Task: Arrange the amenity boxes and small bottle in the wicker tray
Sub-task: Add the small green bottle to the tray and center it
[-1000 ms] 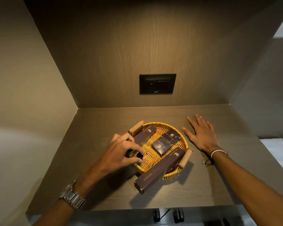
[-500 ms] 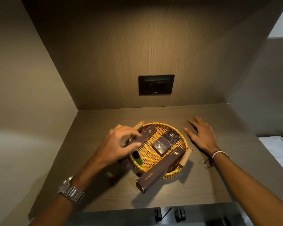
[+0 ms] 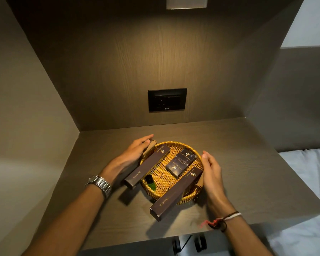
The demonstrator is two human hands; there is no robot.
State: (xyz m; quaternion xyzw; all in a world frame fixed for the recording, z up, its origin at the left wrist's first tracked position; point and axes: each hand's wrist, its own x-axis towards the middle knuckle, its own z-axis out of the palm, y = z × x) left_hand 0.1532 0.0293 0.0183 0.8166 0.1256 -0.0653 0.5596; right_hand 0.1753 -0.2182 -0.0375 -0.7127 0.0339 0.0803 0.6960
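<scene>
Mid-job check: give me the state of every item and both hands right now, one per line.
Wicker tray: on the shelf, loaded.
Left dental kit box: flat, closed, overhanging the rim.
Right dental kit box: flat, closed, overhanging the front rim.
Two small boxes: flat inside, side by side.
Small bottle: lying down, capped.
Left hand: open at the left handle.
Right hand: open beside the right handle.

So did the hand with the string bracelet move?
Yes. The right hand came in from the shelf, flat beside the wicker tray, and now cups the tray's right handle.
</scene>
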